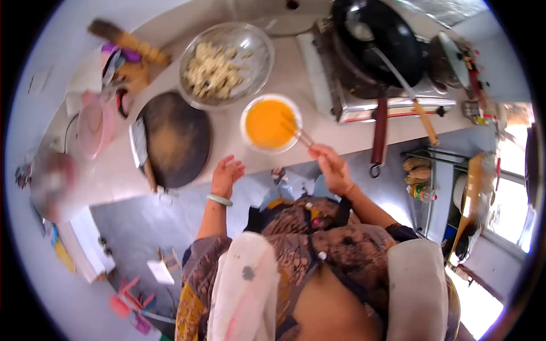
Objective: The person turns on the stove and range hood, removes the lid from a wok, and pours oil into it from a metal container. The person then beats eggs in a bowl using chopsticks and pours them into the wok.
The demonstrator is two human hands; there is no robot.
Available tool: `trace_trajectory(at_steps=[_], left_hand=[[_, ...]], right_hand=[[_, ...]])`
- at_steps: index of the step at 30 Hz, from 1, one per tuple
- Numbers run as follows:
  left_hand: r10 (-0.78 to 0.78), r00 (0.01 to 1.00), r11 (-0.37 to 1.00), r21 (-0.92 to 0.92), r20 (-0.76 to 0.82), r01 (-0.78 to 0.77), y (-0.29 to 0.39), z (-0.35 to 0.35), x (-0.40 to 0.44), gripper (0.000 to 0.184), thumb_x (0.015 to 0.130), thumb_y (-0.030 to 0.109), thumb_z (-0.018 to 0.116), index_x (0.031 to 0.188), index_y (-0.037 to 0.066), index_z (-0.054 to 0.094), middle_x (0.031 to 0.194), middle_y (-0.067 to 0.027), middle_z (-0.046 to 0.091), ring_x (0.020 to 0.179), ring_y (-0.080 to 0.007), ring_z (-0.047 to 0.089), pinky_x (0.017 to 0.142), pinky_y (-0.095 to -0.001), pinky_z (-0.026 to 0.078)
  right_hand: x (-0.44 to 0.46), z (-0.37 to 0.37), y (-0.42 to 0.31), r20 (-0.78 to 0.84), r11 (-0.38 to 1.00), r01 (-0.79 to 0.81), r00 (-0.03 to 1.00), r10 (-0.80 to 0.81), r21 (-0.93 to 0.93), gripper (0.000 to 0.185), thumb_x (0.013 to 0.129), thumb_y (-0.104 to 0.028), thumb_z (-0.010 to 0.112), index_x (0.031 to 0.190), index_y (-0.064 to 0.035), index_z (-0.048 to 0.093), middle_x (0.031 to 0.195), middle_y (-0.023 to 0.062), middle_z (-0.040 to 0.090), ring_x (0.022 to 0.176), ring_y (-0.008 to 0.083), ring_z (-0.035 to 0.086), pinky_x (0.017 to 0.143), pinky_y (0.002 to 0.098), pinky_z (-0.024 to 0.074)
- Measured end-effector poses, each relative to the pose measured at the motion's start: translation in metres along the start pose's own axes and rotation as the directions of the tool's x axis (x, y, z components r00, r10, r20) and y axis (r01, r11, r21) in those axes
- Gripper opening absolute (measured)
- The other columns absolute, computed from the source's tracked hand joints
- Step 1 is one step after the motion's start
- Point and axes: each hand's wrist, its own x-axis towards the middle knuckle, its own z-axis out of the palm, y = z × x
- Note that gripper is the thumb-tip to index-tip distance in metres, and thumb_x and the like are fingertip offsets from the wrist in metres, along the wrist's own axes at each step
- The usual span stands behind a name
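Note:
A white bowl (244,126) filled with orange-yellow beaten egg (266,122) stands near the counter's front edge. My right hand (333,169) is closed around a pair of chopsticks (304,137), whose tips dip into the egg. My left hand (227,174), with a pale bangle on the wrist, hovers left of the bowl, fingers loosely apart and holding nothing. Behind the bowl, a metal basin (259,54) holds pale, crumbly chunks (211,71) that I cannot identify. A round dark board (187,122) with a knife on its left side lies to the left.
On the right, a black wok (392,34) with a ladle (398,77) sits on the gas stove (352,111); a dark red handle (380,133) juts over the counter edge. A pink container (94,128) and a brush (131,42) are at left. A lidded pot (449,59) stands far right.

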Motion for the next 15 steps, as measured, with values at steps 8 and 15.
trace_trajectory(at_steps=[8, 15], left_hand=[[-0.089, 0.975, 0.982, -0.144, 0.204, 0.12, -0.003, 0.065, 0.03, 0.043, 0.089, 0.006, 0.05, 0.13, 0.006, 0.036, 0.107, -0.0148, 0.06, 0.09, -0.0258, 0.065, 0.08, -0.0378, 0.055], [-0.022, 0.972, 0.987, -0.149, 0.233, 0.058, -0.005, 0.081, 0.035, 0.04, 0.09, 0.003, 0.046, 0.129, 0.008, 0.035, 0.112, -0.0152, 0.059, 0.091, -0.0252, 0.065, 0.078, -0.0377, 0.056]], right_hand=[[0.001, -0.002, -0.02, 0.053, 0.943, 0.22, 0.976, -0.213, -0.248, 0.027, 0.087, 0.003, 0.052, 0.113, -0.0003, 0.051, 0.101, 0.0187, 0.058, 0.088, 0.0333, 0.059, 0.076, 0.0332, 0.0482], [0.0, 0.002, -0.011, 0.047, 0.975, 0.159, 0.987, -0.154, -0.158, 0.025, 0.089, 0.003, 0.05, 0.113, 0.0013, 0.052, 0.101, 0.0153, 0.059, 0.09, 0.0228, 0.06, 0.078, 0.0277, 0.0471]])
